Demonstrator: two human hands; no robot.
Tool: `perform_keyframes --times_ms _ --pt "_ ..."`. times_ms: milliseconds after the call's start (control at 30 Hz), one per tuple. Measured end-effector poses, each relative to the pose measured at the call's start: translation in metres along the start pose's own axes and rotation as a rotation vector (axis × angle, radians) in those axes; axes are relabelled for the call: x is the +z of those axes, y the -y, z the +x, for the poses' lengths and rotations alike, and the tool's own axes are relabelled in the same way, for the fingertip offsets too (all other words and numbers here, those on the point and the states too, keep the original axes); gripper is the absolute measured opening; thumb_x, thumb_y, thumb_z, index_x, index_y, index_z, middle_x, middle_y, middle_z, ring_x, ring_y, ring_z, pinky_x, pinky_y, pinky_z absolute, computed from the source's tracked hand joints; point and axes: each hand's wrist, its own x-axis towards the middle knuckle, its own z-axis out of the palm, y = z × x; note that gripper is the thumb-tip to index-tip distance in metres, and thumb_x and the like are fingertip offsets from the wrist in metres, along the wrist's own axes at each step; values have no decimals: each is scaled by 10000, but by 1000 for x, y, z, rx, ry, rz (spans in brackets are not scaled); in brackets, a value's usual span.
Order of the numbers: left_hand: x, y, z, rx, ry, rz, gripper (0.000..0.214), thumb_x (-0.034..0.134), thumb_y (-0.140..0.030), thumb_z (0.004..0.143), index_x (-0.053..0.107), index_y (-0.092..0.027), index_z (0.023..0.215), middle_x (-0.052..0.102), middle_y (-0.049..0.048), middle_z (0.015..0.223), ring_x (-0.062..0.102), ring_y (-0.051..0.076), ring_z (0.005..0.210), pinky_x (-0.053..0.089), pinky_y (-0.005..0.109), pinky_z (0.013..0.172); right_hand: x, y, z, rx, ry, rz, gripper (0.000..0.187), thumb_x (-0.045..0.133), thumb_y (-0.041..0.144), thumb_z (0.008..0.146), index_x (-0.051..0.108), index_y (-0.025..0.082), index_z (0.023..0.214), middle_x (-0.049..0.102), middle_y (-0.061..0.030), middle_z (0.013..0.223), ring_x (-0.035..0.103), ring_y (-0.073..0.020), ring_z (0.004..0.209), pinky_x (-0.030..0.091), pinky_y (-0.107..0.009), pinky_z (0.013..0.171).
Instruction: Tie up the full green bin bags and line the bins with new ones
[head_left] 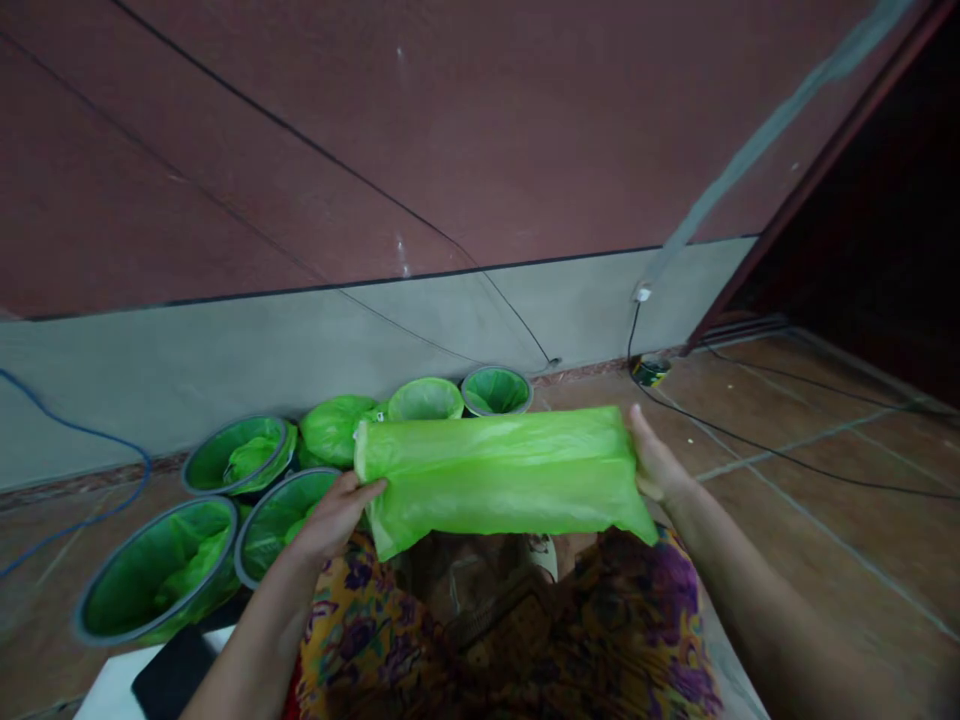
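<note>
I hold a folded bright green plastic bag (499,475) stretched flat between both hands, above my lap in patterned cloth (525,640). My left hand (334,515) pinches its left end, thumb on top. My right hand (654,462) grips its right end, fingers behind the plastic. Just beyond the bag, several round bins lined with green bags (157,570) stand on the floor.
A lined bin (495,390) and others stand along a grey-and-maroon wall. Black cables (750,440) run across the brown tiled floor from a wall socket (641,293). A blue cable (90,440) trails at left. A white surface with a dark object (172,670) lies at bottom left. A dark doorway opens at right.
</note>
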Motion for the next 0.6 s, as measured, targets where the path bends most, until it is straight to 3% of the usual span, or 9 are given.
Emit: perform_keyframes --times_ms 67,133,233,333,433,600 --pt "2 -1 1 19 -48 12 367 810 -367 605 724 -161 898 769 72 914 703 267 824 544 366 785 8 -7 -13 187 117 201 729 321 803 816 694 204 995 761 -130 933 722 -298 916 577 -447 817" --pt "3 -1 1 36 -78 35 354 798 -375 620 718 -165 893 767 62 869 700 266 821 540 357 780 16 -20 -26 311 193 291 547 523 680 814 706 199 999 762 -115 987 722 -271 941 573 -418 865" --pt "0 1 1 61 -75 89 341 778 -398 640 714 -167 883 760 56 827 692 263 808 535 349 766 23 -40 -39 414 211 324 265 771 387 693 733 190 866 774 -90 910 735 -233 780 603 -347 761" --pt "-7 0 3 85 -98 173 341 777 -419 639 713 -169 863 753 53 809 684 261 784 534 335 716 24 -49 -39 328 147 308 269 838 248 575 738 192 818 773 -47 814 707 -195 631 594 -295 634" --pt "-15 -4 5 95 -98 224 356 799 -444 619 714 -170 829 745 51 776 680 260 746 530 320 646 21 -45 -32 202 106 235 311 844 266 573 747 182 857 773 -54 822 697 -192 609 579 -293 612" --pt "-17 -12 5 68 12 136 443 835 -475 590 717 -144 861 751 74 808 678 241 689 533 310 615 21 -31 -23 7 -15 116 321 866 293 527 753 167 799 765 -49 767 693 -238 620 574 -353 624"
